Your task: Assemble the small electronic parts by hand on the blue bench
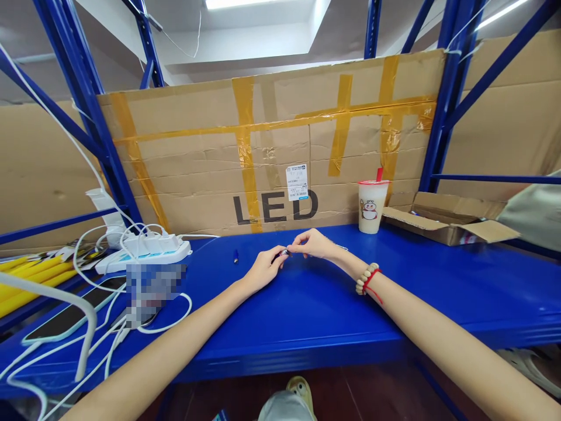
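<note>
In the head view, your left hand (pixel 266 269) has its thumb and fingers clamped on a small silver-and-dark piece (pixel 284 252), and your right hand (pixel 312 244) pinches the end facing it. Whether that is one part or two joined is too small to tell. The piece sits over the middle of the worktop (pixel 307 318), nearer the back edge than the front. A short blue part (pixel 235 256) lies toward the back edge, left of your left hand.

To work it well, steady the piece with your left grip, keep both ends in line, and let your right fingertips turn or pull gently. Hold it low, clear of the cables (pixel 169 330) by the left edge, so anything that slips lands close by.
</note>
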Tool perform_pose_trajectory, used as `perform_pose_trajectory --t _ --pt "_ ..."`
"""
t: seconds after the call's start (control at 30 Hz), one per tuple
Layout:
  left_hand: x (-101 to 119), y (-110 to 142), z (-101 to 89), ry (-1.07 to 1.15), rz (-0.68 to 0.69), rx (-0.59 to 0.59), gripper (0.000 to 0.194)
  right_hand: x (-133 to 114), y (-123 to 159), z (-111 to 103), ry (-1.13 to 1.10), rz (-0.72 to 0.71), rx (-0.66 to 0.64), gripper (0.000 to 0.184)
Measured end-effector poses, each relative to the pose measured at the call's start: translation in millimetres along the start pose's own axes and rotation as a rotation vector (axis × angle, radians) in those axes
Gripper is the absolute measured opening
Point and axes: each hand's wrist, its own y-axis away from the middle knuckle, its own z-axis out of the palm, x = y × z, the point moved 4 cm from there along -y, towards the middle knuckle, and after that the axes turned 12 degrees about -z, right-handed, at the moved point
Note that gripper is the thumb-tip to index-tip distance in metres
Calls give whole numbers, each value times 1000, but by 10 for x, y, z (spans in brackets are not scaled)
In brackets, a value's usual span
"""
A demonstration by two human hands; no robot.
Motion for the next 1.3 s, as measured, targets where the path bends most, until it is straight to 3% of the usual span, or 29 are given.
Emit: perform_pose_trajectory --t 0.4,0.63,0.73,0.9,1.13,1.3 --pt "-38 11 8 -75 80 31 23 159 30 139 -112 175 -63 45" --pt "-103 -37 -14 -46 -29 87 24 160 15 198 -197 227 86 45" --pt "-112 -54 -22 -43 -78 99 26 140 -5 202 -158 161 152 43" --pt "-151 -65 -44 -37 -163 127 27 65 -43 140 -141 -67 235 38" --pt "-192 -73 -39 -31 -176 120 26 33 -48 98 -113 -146 220 32" --pt "-97 -37 -76 -123 -178 116 27 12 -52 79 -118 -207 213 30"
